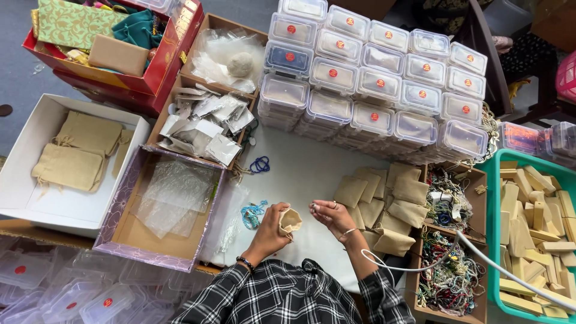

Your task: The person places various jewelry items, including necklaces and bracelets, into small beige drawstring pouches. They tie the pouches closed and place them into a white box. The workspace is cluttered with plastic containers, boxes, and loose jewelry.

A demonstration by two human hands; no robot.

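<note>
My left hand (271,229) grips a small beige cloth pouch (290,221) with its mouth open toward the right. My right hand (330,215) hovers just right of the pouch, fingers curled and pinched together; whether something tiny is between them is not visible. A pile of flat beige pouches (384,204) lies right of my right hand on the white table (300,174). A light blue beaded string (253,214) rests just left of my left hand. A dark blue bead loop (260,164) lies further back.
Stacked clear lidded boxes (378,84) with red dots fill the back. A purple-edged box with plastic sheets (165,207) and a white box with larger beige bags (72,156) sit left. Brown boxes of threads (450,240) and a green tray of tan packets (534,228) sit right.
</note>
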